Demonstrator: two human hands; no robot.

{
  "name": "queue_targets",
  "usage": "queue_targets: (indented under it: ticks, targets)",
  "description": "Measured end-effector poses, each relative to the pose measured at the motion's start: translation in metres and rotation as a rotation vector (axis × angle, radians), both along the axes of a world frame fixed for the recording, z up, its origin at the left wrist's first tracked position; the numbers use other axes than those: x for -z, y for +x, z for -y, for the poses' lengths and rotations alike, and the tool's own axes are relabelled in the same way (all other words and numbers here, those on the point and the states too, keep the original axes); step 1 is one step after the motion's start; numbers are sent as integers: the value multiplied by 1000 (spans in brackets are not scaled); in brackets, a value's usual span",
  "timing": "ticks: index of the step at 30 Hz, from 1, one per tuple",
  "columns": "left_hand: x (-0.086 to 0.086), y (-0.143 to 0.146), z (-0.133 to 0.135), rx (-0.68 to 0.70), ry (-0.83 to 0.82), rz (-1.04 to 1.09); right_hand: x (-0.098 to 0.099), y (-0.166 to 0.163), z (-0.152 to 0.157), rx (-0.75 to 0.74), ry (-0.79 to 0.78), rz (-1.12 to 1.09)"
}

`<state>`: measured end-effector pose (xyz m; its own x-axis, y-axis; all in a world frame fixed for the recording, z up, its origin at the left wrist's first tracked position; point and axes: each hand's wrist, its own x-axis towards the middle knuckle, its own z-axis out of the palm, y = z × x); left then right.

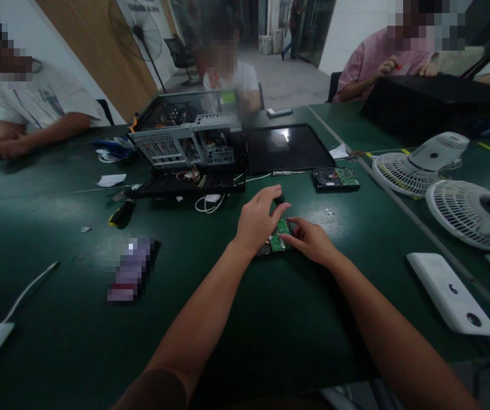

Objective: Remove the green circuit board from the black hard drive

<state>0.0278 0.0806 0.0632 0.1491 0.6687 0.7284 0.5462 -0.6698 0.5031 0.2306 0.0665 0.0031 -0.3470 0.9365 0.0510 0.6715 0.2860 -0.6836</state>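
A hard drive (280, 241) with a green circuit board facing up lies on the table in front of me. My left hand (257, 221) is over its left side, thumb and fingers closed round the dark handle of a screwdriver (279, 199); the shaft is hidden. From the right, my right hand (311, 239) grips the drive, thumb on the board and fingers curled at the far edge. Tiny screws (329, 212) are scattered to the right. Behind them rests a second hard drive (336, 179), its board also showing.
An opened computer case (185, 148) stands at the back, beside a black side panel (290, 149). On the left are a yellow-black tool (121, 213) and a phone (134, 270). White fans (420, 162) and a white power bank (452, 293) lie right. Other people sit around the table.
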Motion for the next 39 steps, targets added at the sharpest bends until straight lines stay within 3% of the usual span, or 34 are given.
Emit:
queue_targets:
  ticks: [4, 13, 25, 39]
  targets:
    - [-1, 3, 3, -33, -45, 60, 0, 0, -1, 3, -2, 11]
    - [-6, -3, 1, -134, 5, -22, -1, 0, 0, 23, -21, -13]
    - [-3, 3, 5, 3, -8, 22, -2, 0, -1, 5, -16, -5]
    - [-11, -2, 4, -114, -14, 18, -1, 0, -1, 14, -16, -5]
